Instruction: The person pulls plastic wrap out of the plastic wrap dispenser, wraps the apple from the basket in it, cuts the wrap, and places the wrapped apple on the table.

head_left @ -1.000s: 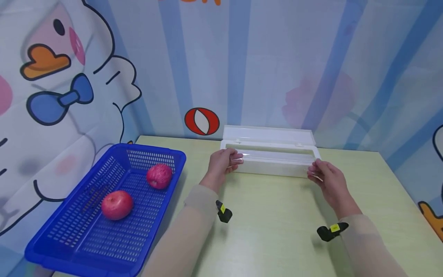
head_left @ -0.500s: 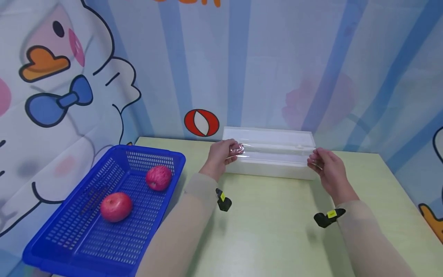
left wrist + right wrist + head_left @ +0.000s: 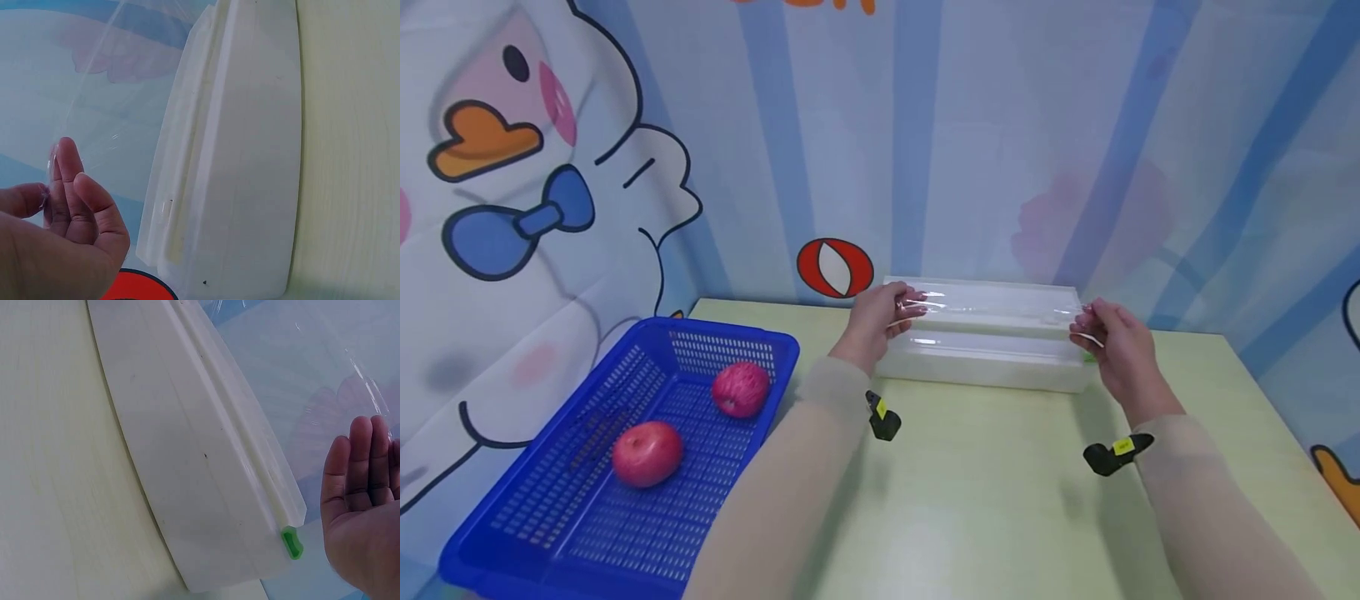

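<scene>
A long white cling film box (image 3: 985, 367) stands at the back of the table with its lid (image 3: 1060, 292) tilted up. Clear cling film (image 3: 992, 310) stretches above it between both hands. My left hand (image 3: 876, 321) pinches the film's left end between thumb and fingers. At the other end, my right hand (image 3: 1116, 346) grips the film's right corner; its thumb is mostly out of sight in the right wrist view. A green slide cutter (image 3: 291, 542) shows at the box's right end. The film is see-through, so its lower edge is hard to make out.
On the left, a blue plastic basket (image 3: 792, 350) holds two red apples, one nearer (image 3: 647, 454) and one farther (image 3: 741, 389). A printed cloth backdrop (image 3: 970, 150) rises right behind the box. Pale wooden tabletop (image 3: 985, 492) lies in front.
Both hands have risen and drawn the cling film up from the box, so a wider sheet shows before the lid. The green cutter has come into sight. Box and basket stay in place.
</scene>
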A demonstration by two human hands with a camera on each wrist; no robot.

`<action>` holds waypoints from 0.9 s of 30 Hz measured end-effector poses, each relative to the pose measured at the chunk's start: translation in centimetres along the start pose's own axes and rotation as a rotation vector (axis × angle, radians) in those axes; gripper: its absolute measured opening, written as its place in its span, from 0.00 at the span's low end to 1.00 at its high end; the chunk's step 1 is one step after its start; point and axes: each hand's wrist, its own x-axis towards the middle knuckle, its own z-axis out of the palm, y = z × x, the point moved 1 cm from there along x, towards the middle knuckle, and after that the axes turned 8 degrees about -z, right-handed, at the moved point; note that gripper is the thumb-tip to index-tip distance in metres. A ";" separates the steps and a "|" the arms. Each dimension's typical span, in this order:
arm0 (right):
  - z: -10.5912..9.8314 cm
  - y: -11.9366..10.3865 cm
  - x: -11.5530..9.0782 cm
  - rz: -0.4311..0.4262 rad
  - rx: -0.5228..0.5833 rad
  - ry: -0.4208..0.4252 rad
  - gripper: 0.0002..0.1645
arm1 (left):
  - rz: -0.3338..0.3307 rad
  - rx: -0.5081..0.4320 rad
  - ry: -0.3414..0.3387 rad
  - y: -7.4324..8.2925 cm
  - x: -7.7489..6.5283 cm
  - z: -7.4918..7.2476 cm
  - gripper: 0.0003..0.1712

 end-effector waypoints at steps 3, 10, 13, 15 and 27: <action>0.2 -0.4 0.2 -0.008 0.014 -0.012 0.11 | 0.005 -0.017 -0.002 0.5 -0.1 0.0 0.15; 0.8 -1.7 0.7 -0.053 -0.006 -0.037 0.12 | 0.004 -0.063 0.002 2.1 -0.2 0.3 0.13; 0.9 -2.3 0.8 -0.066 -0.008 -0.049 0.12 | 0.008 -0.072 -0.006 2.8 -0.3 0.4 0.13; 0.9 -2.8 1.0 -0.075 -0.012 -0.058 0.12 | 0.011 -0.070 -0.012 3.2 -0.4 0.5 0.14; 2.1 -6.0 1.4 -0.114 -0.057 -0.054 0.12 | 0.068 -0.024 -0.053 6.6 -1.9 0.8 0.16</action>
